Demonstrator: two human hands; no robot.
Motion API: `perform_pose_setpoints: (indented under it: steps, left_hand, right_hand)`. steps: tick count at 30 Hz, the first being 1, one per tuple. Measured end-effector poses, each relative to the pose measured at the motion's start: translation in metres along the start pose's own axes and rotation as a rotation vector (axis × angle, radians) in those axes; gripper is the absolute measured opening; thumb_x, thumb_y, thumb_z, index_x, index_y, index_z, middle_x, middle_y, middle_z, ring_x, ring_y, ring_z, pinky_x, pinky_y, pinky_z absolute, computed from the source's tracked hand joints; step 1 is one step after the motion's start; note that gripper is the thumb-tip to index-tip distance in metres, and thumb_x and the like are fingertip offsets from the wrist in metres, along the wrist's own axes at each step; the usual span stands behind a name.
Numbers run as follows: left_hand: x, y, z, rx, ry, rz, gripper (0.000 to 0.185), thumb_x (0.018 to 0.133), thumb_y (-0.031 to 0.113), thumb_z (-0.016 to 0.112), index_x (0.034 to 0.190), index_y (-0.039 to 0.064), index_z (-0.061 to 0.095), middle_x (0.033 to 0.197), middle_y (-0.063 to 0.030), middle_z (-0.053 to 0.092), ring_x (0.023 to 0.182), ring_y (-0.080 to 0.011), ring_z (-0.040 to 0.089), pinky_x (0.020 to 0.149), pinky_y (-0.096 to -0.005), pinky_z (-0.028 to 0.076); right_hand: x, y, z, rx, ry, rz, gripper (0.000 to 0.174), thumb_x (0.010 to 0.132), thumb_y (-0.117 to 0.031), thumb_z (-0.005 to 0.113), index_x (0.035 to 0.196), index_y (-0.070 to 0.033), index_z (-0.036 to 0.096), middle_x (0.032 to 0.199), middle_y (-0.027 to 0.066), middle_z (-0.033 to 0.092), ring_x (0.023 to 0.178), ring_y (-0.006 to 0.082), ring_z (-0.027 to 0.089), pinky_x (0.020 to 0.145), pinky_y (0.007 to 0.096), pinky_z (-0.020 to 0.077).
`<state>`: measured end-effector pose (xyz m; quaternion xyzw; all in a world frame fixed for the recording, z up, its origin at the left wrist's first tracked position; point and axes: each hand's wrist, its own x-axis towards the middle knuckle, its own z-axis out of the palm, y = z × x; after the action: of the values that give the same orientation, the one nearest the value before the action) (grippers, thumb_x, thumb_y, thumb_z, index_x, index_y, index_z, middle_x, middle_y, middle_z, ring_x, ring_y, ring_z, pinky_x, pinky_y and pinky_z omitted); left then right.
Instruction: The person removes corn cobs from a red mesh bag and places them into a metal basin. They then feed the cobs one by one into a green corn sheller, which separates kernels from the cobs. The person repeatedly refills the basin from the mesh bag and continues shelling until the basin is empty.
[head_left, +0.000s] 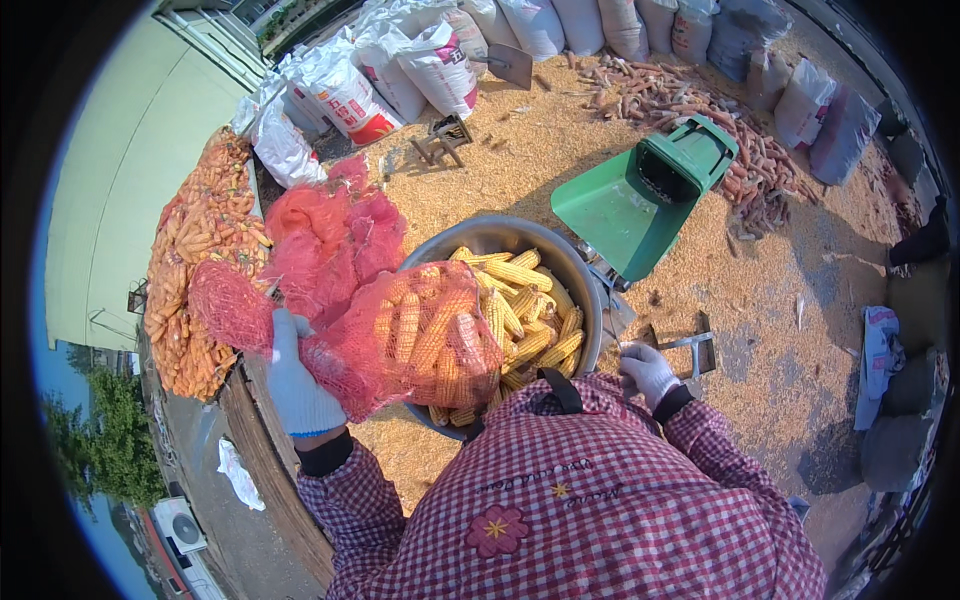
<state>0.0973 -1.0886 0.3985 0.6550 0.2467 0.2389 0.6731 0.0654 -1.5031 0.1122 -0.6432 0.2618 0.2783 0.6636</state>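
Observation:
My left hand (296, 379), in a white knit glove, grips the gathered neck of a red mesh bag (337, 367). The bag's full end, with ears of corn (427, 330) inside, rests over the left part of a round metal basin (592, 300). Loose yellow corn ears (529, 300) fill the basin's right part. Just outside the basin's right rim is my right hand (649, 371), also gloved, with its fingers curled. A thin dark strip shows by its fingertips; whether the hand holds it is unclear.
A green corn sheller hopper (611, 210) stands beyond the basin. Loose kernels (495, 165) cover the ground. Bare cobs (697, 112) lie behind, near full white sacks (345, 97). Empty red nets (330, 232), bagged corn (199, 285), a small stool (442, 142) and a metal frame (694, 345) stand around.

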Motion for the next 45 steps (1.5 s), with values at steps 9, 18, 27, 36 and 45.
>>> perform_pose_setpoints:
  steps: [9,18,27,36,45]
  left_hand:
    - [-0.036,0.008,0.034,0.247,0.047,0.112,0.022,0.096,0.015,0.073,0.113,0.004,0.067,0.095,-0.0005,0.065,0.080,-0.0116,0.060,0.070,-0.0277,0.048]
    - [0.009,-0.157,0.021,1.345,-0.507,-0.101,0.094,0.073,0.046,0.087,0.147,0.004,0.047,0.114,-0.0242,0.072,0.105,-0.0407,0.070,0.089,-0.0454,0.056]
    - [-0.001,-0.199,0.069,1.716,-0.672,-0.386,0.126,0.071,0.055,0.085,0.163,0.008,0.012,0.107,-0.0239,0.073,0.095,-0.0389,0.073,0.081,-0.0476,0.058]
    - [0.027,-0.219,0.065,1.621,-0.641,-0.291,0.112,0.077,0.054,0.081,0.161,0.012,0.021,0.109,-0.0227,0.073,0.096,-0.0398,0.073,0.083,-0.0492,0.057]
    - [0.014,-0.222,0.109,1.684,-0.901,0.418,0.054,0.082,0.016,0.067,0.136,0.017,0.060,0.122,-0.0081,0.061,0.108,-0.0301,0.060,0.088,-0.0443,0.046]
  right_hand:
    - [0.124,-0.060,0.086,-0.804,-0.077,-0.450,0.064,0.087,-0.032,0.072,0.145,-0.017,0.050,0.148,0.0244,0.046,0.135,0.0424,0.049,0.110,0.0460,0.0444]
    - [0.196,-0.103,0.164,-1.222,-0.406,-0.380,0.057,0.088,-0.032,0.073,0.138,-0.007,0.059,0.134,0.0262,0.059,0.124,0.0422,0.059,0.105,0.0469,0.0481]
    - [0.168,-0.090,0.067,-0.806,-0.050,-0.511,0.039,0.087,-0.032,0.074,0.110,0.000,0.071,0.099,0.0262,0.072,0.101,0.0414,0.069,0.092,0.0466,0.0541]
    - [0.146,-0.148,-0.096,0.368,0.228,-0.186,0.024,0.103,-0.019,0.060,0.113,0.002,0.065,0.076,0.0044,0.061,0.055,0.0121,0.056,0.044,0.0268,0.0498]
    - [0.190,-0.111,0.068,-0.066,-0.084,-0.013,0.071,0.087,-0.023,0.077,0.145,0.004,0.047,0.111,0.0141,0.065,0.081,0.0228,0.067,0.070,0.0374,0.0596]
